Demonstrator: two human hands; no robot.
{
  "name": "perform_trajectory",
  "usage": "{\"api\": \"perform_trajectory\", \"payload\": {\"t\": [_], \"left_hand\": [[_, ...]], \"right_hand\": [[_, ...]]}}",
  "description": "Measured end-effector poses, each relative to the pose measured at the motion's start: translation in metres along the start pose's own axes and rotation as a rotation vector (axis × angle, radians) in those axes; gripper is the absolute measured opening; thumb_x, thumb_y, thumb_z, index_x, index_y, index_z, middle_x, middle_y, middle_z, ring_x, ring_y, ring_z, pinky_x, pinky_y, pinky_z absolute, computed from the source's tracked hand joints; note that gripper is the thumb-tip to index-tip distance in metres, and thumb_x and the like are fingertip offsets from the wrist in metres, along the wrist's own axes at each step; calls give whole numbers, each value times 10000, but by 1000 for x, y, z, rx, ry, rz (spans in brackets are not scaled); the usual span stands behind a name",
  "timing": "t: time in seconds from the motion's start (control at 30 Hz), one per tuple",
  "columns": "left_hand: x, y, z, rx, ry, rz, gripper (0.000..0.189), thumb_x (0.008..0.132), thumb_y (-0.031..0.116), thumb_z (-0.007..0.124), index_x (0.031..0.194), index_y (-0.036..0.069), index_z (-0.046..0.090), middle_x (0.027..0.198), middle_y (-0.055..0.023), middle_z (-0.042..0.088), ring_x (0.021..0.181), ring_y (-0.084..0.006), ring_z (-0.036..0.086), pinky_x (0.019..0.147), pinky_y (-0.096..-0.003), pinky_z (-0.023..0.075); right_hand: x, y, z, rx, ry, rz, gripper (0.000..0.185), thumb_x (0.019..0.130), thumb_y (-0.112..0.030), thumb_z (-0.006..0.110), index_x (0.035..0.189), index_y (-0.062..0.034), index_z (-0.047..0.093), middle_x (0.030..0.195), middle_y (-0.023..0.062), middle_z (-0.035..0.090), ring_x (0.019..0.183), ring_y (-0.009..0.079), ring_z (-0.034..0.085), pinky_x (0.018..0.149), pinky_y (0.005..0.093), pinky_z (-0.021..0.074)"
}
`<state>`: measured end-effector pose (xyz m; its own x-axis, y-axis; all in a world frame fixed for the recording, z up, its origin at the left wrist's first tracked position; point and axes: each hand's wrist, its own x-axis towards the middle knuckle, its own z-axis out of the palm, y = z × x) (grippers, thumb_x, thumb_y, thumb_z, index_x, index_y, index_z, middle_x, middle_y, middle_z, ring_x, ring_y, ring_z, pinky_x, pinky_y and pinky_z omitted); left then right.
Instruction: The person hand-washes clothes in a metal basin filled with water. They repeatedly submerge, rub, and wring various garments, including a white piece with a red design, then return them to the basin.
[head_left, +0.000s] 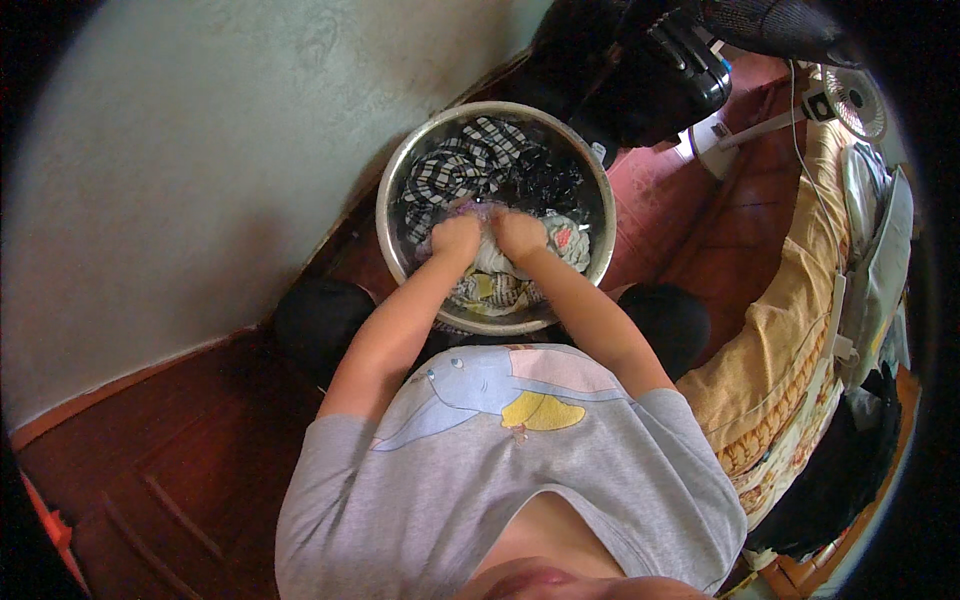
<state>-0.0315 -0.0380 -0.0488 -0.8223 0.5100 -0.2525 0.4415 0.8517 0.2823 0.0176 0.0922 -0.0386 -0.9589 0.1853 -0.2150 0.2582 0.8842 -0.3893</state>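
A round metal basin (385, 187) stands on the floor in front of me, between my knees, with wet laundry inside. My left hand (456, 238) and my right hand (519, 234) are both down in the basin, closed like fists on a pale purple cloth (474, 208). The fingertips are hidden. A whitish cloth (492, 257) lies just below and between the hands. Black-and-white checked fabric (450, 169) fills the far left of the basin, beside dark cloth (551, 176). A grey garment with a red print (574, 241) is right of my right hand; a yellowish printed cloth (495, 291) lies nearest me.
A pale wall (187, 187) rises close on the left. Beyond the basin stands a glossy black case (667, 82). A white fan (855, 103) is at the far right. Along the right runs a bed edge with a tan cover (757, 337), a cable and a power strip (834, 315).
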Motion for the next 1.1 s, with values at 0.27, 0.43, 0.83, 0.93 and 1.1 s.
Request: {"api": "perform_trajectory", "payload": {"t": [0.27, 0.43, 0.83, 0.93, 1.1], "left_hand": [[-15, 52, -62, -656, 458, 259, 363, 888, 283, 536, 638, 20, 539, 569, -180, 523, 503, -357, 513, 495, -421, 362], [-20, 60, -72, -713, 512, -67, 342, 871, 275, 538, 635, 29, 544, 585, -185, 525, 543, -381, 522, 509, -439, 378], [-3, 3, 2, -35, 108, -58, 298, 900, 306, 431, 814, 103, 631, 776, -154, 661, 694, -331, 655, 596, -462, 506], [1, -3, 7, -8, 40, 5, 287, 887, 289, 450, 790, 98, 641, 778, -163, 657, 692, -330, 653, 595, -463, 501], [-6, 30, -26, -511, 376, -130, 361, 897, 342, 467, 789, 48, 646, 731, -196, 627, 686, -387, 614, 588, -471, 466]], "right_hand": [[4, -25, -18, 1925, -44, 460, 342, 919, -399, 503, 775, -93, 555, 677, -13, 511, 649, 144, 502, 593, 326, 411], [0, -24, -1, 1818, -131, 443, 314, 930, -351, 477, 1049, -71, 552, 797, 7, 561, 718, 176, 528, 601, 346, 423], [-11, -24, -16, 74, 131, 78, 352, 879, -317, 465, 775, -26, 635, 755, 159, 659, 708, 354, 642, 655, 447, 507], [-12, -15, -4, -148, 17, -34, 266, 839, -260, 477, 840, -50, 641, 789, 163, 666, 713, 334, 649, 651, 448, 516], [7, -1, 4, 329, 26, 113, 311, 902, -312, 430, 924, -64, 616, 791, 134, 649, 716, 323, 636, 656, 424, 511]]}}
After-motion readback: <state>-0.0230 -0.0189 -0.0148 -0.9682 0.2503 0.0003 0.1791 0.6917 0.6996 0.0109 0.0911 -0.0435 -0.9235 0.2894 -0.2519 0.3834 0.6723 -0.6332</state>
